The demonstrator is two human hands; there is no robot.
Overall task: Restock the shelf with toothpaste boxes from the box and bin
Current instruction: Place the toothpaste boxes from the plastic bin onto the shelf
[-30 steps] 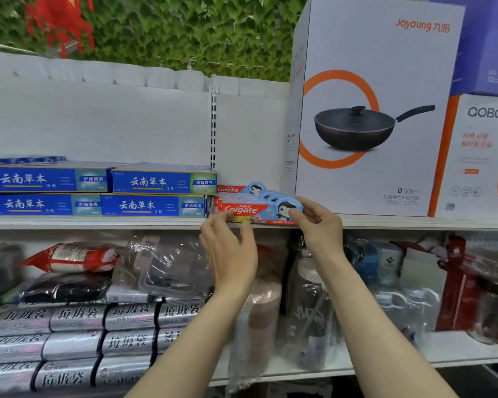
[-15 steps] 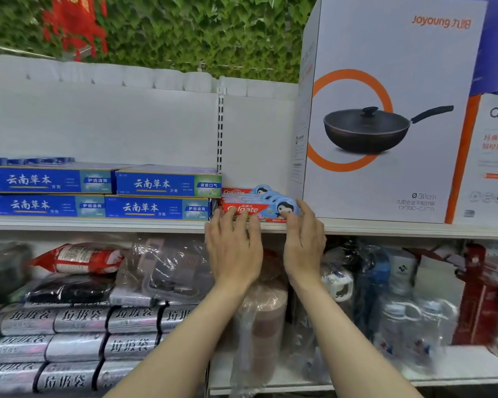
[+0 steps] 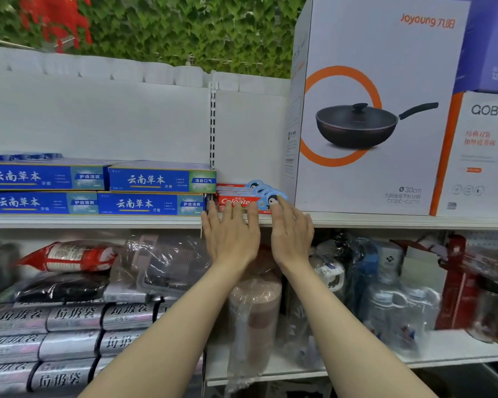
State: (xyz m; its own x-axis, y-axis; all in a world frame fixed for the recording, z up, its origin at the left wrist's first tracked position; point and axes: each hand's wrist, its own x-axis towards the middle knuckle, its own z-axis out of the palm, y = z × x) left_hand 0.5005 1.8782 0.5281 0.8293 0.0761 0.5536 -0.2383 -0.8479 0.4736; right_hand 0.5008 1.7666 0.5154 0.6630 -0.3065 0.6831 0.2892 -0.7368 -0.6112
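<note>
Two hands reach up to the front edge of the upper shelf [image 3: 357, 221], both with fingers straight and spread, pressing flat against the face of the front Colgate toothpaste box [image 3: 236, 201]. The left hand [image 3: 230, 235] covers the red left and middle part of that box, its fingertips lying over the printed name; the right hand [image 3: 292, 235] touches the blue end with the penguin picture. Neither hand curls round anything. Several more Colgate boxes [image 3: 242, 187] stand in a row behind the front one, their penguin ends fanned out toward the back. This row sits between the blue toothpaste boxes [image 3: 153, 191], stacked two high on the left, and the tall white wok carton [image 3: 371, 110] on the right, just beside both. A white and orange carton [image 3: 477, 156] stands further right. On the lower shelf [image 3: 414, 357] lie silver rolls of bin bags [image 3: 69, 320], a red packet [image 3: 66, 257] and plastic-wrapped goods [image 3: 167, 262].
</note>
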